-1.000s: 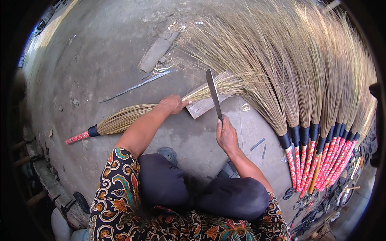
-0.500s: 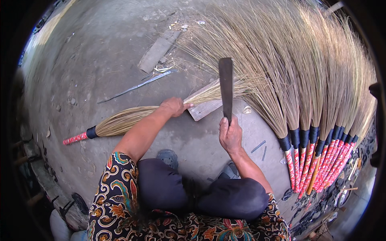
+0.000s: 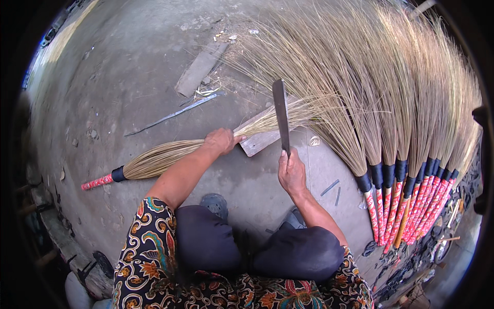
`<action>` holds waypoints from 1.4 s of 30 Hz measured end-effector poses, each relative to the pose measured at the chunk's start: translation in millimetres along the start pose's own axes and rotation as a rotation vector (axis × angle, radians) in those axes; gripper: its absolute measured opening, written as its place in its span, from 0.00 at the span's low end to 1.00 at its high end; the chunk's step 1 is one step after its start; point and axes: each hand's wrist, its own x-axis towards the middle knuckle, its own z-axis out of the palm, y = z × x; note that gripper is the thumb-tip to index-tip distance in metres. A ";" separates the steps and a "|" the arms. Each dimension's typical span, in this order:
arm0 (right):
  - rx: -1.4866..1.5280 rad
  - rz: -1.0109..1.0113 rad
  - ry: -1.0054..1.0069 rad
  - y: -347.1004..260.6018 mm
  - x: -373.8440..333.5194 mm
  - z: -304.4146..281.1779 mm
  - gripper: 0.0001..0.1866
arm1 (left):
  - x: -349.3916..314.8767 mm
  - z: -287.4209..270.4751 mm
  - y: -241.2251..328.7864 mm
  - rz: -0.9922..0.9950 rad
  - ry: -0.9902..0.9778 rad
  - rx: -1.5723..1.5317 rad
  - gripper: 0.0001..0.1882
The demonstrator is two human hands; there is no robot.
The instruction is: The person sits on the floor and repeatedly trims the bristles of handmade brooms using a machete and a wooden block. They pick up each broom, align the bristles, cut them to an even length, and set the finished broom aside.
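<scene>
A grass broom (image 3: 162,157) lies slantwise before me, its red patterned handle at the left and its bristle ends pointing right. My left hand (image 3: 221,141) is closed round the bristles, squeezing them together beside a wooden board (image 3: 257,143). The loose bristle tips cross over that board. In my right hand (image 3: 292,172) is a machete (image 3: 281,114) with a broad dark blade, held up by its lower end. The blade stands above the bristles and hides a strip of them; whether it touches them I cannot tell.
Several finished brooms (image 3: 393,129) fan out on the right, with red handles and black bindings. A flat plank (image 3: 201,69) and a grey strip (image 3: 175,114) lie on the floor ahead. Dark scraps (image 3: 396,273) litter the lower right. My knees (image 3: 208,239) are close below.
The machete has turned so its blade shows narrower, and its tip has shifted left and slightly down. My right hand has moved slightly left; my left hand keeps its grip on the broom.
</scene>
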 end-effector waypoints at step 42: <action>-0.082 0.065 -0.151 2.9 -3.0 -0.9 0.15 | -3.5 31.2 -4.2 0.089 0.247 0.046 0.33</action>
